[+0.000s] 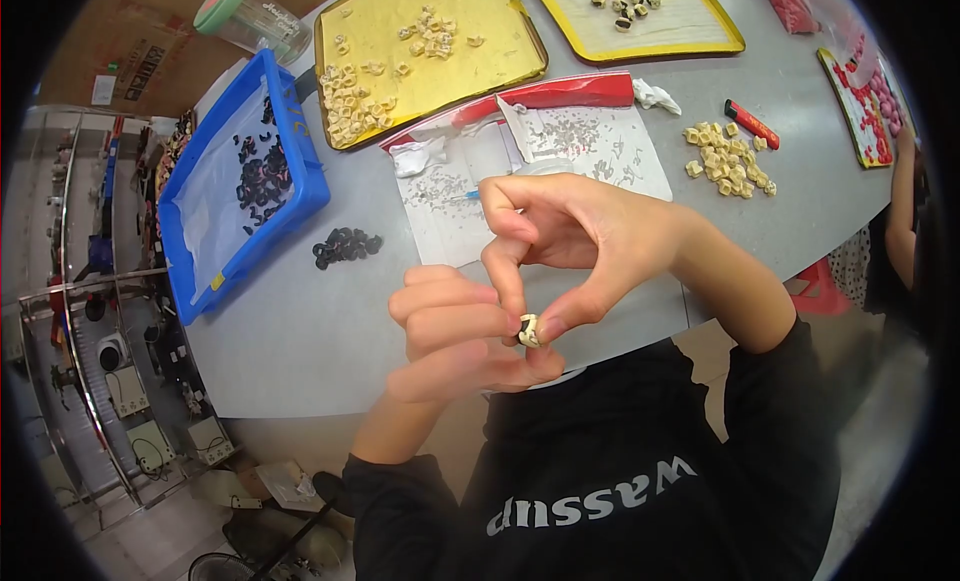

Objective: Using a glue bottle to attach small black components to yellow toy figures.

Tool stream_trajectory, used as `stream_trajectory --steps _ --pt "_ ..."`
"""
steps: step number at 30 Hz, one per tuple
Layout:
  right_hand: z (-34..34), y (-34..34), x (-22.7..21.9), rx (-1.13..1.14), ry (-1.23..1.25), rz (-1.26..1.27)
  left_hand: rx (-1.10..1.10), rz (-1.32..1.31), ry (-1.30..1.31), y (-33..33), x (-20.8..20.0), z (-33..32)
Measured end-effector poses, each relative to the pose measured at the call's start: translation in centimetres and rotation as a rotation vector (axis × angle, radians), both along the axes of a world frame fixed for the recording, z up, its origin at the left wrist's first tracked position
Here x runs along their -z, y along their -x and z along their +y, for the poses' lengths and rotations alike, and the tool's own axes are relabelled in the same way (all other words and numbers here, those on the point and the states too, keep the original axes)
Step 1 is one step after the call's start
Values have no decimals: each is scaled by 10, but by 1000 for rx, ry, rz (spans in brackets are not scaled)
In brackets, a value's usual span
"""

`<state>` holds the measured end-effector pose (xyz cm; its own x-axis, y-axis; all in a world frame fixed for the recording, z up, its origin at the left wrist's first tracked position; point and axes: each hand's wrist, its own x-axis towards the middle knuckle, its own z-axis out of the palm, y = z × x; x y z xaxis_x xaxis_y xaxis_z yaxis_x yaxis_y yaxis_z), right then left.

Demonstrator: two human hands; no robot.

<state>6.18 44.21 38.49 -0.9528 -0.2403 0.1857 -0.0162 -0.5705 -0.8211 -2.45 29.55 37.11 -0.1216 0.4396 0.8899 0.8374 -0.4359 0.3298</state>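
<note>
A small cream piece with a black part in it (529, 330) is pinched between the fingertips of both hands, above the table's near edge. My left hand (445, 331) is closed, its fingers curled beside the piece. From the other side, the thumb and a finger of my right hand (600, 236) press on it. Beyond my right hand lies white paper (445, 243) scattered with tiny grey bits. A thin blue tip (472, 195) shows beside the right knuckles; whether it is held cannot be told. Loose black ring-like pieces (347, 247) lie left of my hands.
A blue tray (312, 186) with black pieces stands left. Yellow trays (480, 31) (690, 43) of cream and mixed pieces are at the back. Cream pieces (728, 161) and a red-and-black stick (752, 125) lie right. Another person's arm (902, 211) is at the far right.
</note>
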Motion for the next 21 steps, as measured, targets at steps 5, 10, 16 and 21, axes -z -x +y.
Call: stream_trajectory --steps 5,10,16,21 --pt "0 0 0 -8 -1 -10 15 37 35 1 -1 -1" --pt "0 0 -2 -2 1 -14 70 9 109 4 -3 -6" --pt "-1 0 -1 -7 15 -3 91 -90 37 2 5 -6" --pt "-1 0 0 -10 19 -3 93 -100 38 0 5 -6"
